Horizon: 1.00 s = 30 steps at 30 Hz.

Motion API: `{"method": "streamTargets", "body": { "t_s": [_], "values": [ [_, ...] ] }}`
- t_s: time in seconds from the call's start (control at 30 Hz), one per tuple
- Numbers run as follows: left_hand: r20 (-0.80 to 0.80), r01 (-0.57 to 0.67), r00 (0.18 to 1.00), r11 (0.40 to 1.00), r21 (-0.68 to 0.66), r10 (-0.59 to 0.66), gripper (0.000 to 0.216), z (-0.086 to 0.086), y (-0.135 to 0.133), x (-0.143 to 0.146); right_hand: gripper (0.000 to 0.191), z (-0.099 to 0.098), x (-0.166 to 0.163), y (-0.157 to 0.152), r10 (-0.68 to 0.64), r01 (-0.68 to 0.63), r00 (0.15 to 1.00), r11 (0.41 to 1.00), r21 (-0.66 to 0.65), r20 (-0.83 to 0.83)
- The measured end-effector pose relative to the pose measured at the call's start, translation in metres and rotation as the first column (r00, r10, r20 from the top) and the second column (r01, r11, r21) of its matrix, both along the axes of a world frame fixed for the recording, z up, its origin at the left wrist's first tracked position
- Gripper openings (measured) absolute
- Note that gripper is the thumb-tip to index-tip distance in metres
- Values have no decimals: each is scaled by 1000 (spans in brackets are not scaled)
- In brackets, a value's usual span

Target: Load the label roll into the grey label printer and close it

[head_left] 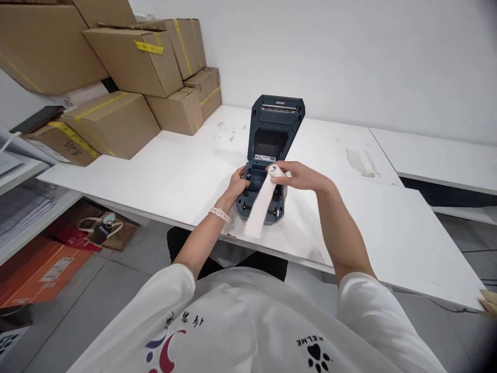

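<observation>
A dark blue-grey label printer stands on the white table with its lid raised and tilted back. My left hand grips the printer's left edge, its thumb reaching inside the bay. Held between the thumb and fingers of my right hand is a small white label roll with a dark core, above the right part of the open bay. A loose strip from the roll hangs down past the printer's front edge and hides part of the bay and the front roller.
Cardboard boxes with yellow tape are stacked at the table's left and back. The white tabletop ends close to my body. A second white table adjoins on the right. Lower left are a shelf, an orange box and a paper bag.
</observation>
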State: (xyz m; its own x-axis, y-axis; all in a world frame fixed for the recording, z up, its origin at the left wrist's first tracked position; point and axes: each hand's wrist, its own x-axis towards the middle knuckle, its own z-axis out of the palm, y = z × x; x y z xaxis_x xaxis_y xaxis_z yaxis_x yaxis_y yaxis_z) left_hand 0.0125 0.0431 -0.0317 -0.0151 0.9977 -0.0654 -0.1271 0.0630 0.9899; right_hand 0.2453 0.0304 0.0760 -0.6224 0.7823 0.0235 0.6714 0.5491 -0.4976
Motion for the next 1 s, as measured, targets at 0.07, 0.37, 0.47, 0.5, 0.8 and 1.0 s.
{"method": "streamTargets", "body": {
  "t_s": [0.07,0.37,0.47,0.5,0.8,1.0],
  "values": [
    [-11,-3,1000,1000,-10,3,92,1,-1,0,37,-2,-34,12,-37,-5,952,991,135,305],
    [-21,9,1000,999,-52,-10,96,4,-3,1,32,-42,-82,28,-139,37,876,974,222,463],
    [-11,18,1000,999,-40,-19,95,8,-7,1,41,-37,-72,3,-135,31,909,966,258,395],
    [-11,20,1000,999,-29,-21,94,9,-8,0,41,-36,-67,-10,-136,42,933,961,274,332],
    [27,42,999,998,-41,-41,91,8,-12,-1,54,-74,-58,-118,-61,116,984,933,340,-169],
    [73,126,990,989,-82,-121,94,4,-12,-4,38,-81,-68,-118,-127,183,976,920,347,-178]
  ]
}}
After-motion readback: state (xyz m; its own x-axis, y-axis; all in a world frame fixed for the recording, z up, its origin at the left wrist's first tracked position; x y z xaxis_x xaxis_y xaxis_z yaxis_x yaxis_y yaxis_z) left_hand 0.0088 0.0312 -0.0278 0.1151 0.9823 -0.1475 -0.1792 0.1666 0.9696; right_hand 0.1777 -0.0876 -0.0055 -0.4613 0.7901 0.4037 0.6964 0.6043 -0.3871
